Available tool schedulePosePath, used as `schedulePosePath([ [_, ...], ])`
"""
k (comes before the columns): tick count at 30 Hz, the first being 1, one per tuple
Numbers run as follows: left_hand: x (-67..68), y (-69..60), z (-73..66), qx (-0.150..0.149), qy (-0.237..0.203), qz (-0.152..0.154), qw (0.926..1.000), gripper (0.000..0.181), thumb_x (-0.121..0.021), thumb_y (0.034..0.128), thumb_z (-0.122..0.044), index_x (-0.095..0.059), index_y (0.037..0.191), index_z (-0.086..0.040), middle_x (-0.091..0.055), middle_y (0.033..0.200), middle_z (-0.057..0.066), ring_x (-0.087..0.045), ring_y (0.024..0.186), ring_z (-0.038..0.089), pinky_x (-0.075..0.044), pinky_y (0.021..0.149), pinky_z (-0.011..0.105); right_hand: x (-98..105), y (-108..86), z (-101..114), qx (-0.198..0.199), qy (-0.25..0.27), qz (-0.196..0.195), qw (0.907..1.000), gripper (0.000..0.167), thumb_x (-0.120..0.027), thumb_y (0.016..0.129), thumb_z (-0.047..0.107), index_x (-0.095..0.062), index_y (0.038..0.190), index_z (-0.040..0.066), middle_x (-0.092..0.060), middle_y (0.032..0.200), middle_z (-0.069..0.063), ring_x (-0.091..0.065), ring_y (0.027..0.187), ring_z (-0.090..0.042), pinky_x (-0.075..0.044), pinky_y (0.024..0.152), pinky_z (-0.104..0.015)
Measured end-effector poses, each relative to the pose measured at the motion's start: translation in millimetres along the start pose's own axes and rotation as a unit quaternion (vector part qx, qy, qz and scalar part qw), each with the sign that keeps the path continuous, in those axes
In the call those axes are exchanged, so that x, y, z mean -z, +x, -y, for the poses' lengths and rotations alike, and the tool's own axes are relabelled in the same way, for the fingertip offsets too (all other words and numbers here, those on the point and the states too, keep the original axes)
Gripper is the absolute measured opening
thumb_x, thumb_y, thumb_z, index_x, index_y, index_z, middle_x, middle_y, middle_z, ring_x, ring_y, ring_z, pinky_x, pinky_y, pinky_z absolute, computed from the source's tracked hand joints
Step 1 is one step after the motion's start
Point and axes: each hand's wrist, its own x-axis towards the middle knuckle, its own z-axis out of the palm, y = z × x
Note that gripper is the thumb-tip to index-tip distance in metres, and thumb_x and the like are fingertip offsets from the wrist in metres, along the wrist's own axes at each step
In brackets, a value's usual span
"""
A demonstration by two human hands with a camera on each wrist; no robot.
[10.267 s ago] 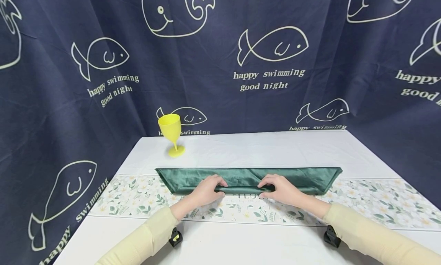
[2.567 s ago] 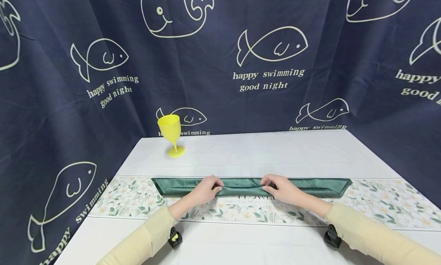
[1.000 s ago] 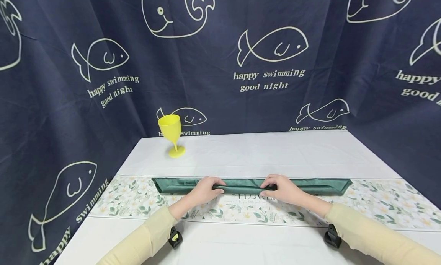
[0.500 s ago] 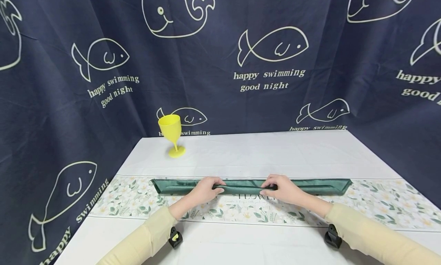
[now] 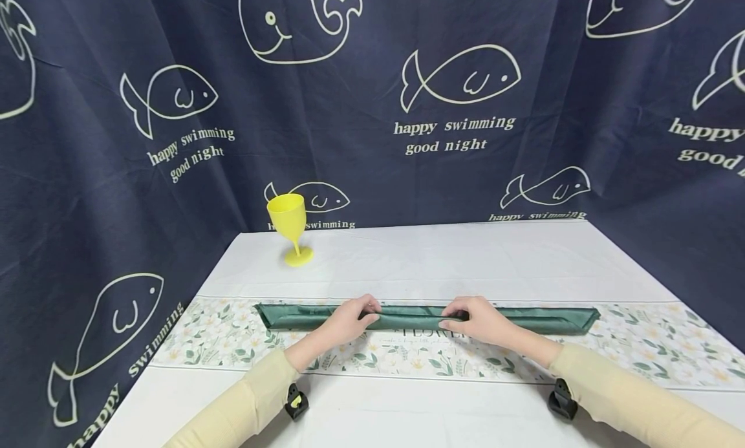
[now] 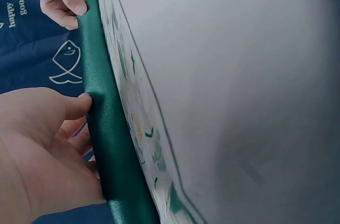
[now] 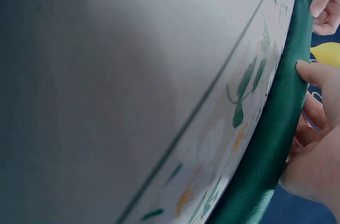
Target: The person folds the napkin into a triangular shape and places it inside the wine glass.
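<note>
A dark green satin-like cloth (image 5: 410, 320), rolled along its near side into a long narrow strip, lies crosswise on the table. Left of its middle, my left hand (image 5: 346, 322) pinches the roll between thumb and fingers. My right hand (image 5: 480, 320) grips it the same way, right of the middle. In the left wrist view the thumb presses the near face of the smooth green roll (image 6: 101, 70), and the fingers curl behind it. The right wrist view has the right thumb on the cloth (image 7: 281, 107), with the fingers partly hidden behind.
A yellow plastic goblet (image 5: 288, 218) stands upright at the back left of the white table (image 5: 436, 254). Beneath the cloth runs a flower-printed band (image 5: 233, 335) of the table cover. A navy curtain (image 5: 361, 112) with fish drawings hangs behind and at both sides.
Since the earliest frame the cloth has become narrower front to back, its far edge coming nearer me as the near side rolled up. Over the last second the hands shift only slightly on the roll.
</note>
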Motion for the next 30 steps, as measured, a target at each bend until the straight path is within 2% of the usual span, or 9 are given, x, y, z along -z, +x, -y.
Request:
schedulePosePath([
  [6, 0.4, -0.8, -0.4, -0.008, 0.002, -0.001, 1.0, 0.01, -0.055, 0.095, -0.014, -0.061, 0.102, -0.012, -0.065, 0.098, 0.002, -0.061, 0.095, 0.018, -0.051, 0.082, 0.034, 0.4, -0.2, 0.0, -0.004, -0.005, 0.002, 1.0, 0.022, -0.069, 0.085, 0.03, -0.071, 0.097, 0.012, -0.065, 0.084, 0.007, -0.049, 0.068, 0.0, -0.046, 0.062, -0.021],
  [13, -0.1, -0.7, 3.0, -0.021, 0.005, -0.008, 0.9997, 0.01, -0.057, 0.0938, -0.012, -0.064, 0.1, -0.01, -0.061, 0.101, 0.003, -0.058, 0.09, 0.017, -0.05, 0.077, 0.03, -0.1, 0.3, -0.5, -0.001, 0.002, 0.006, 1.0, 0.023, -0.069, 0.085, 0.031, -0.068, 0.1, 0.013, -0.064, 0.086, 0.007, -0.055, 0.076, -0.003, -0.049, 0.068, -0.023],
  [20, -1.1, 0.5, 4.8, -0.035, -0.01, -0.016, 0.9992, 0.014, -0.059, 0.0911, -0.006, -0.064, 0.103, -0.01, -0.062, 0.099, 0.002, -0.059, 0.092, 0.017, -0.051, 0.08, 0.031, -1.1, -0.2, 0.5, 0.024, 0.011, -0.007, 0.9996, 0.022, -0.071, 0.084, 0.026, -0.065, 0.1, 0.013, -0.064, 0.094, 0.001, -0.055, 0.08, -0.01, -0.049, 0.072, -0.026],
  [25, -0.6, -0.3, 5.4, -0.054, -0.002, -0.019, 0.9984, 0.016, -0.061, 0.0887, -0.003, -0.067, 0.1, -0.013, -0.063, 0.101, 0.002, -0.059, 0.093, 0.017, -0.051, 0.081, 0.029, -2.1, 0.8, 1.4, 0.047, 0.016, -0.011, 0.9987, 0.017, -0.072, 0.083, 0.021, -0.065, 0.098, 0.014, -0.062, 0.096, 0.001, -0.053, 0.079, -0.012, -0.048, 0.07, -0.025],
  [30, 0.8, -1.5, 4.4, -0.051, -0.007, -0.014, 0.9986, 0.011, -0.065, 0.0884, -0.011, -0.069, 0.098, -0.014, -0.064, 0.102, 0.0, -0.059, 0.09, 0.016, -0.051, 0.08, 0.029, -2.7, 0.8, 1.1, 0.057, 0.009, -0.008, 0.9983, 0.017, -0.072, 0.082, 0.02, -0.067, 0.097, 0.014, -0.062, 0.095, 0.0, -0.054, 0.081, -0.014, -0.049, 0.071, -0.027],
])
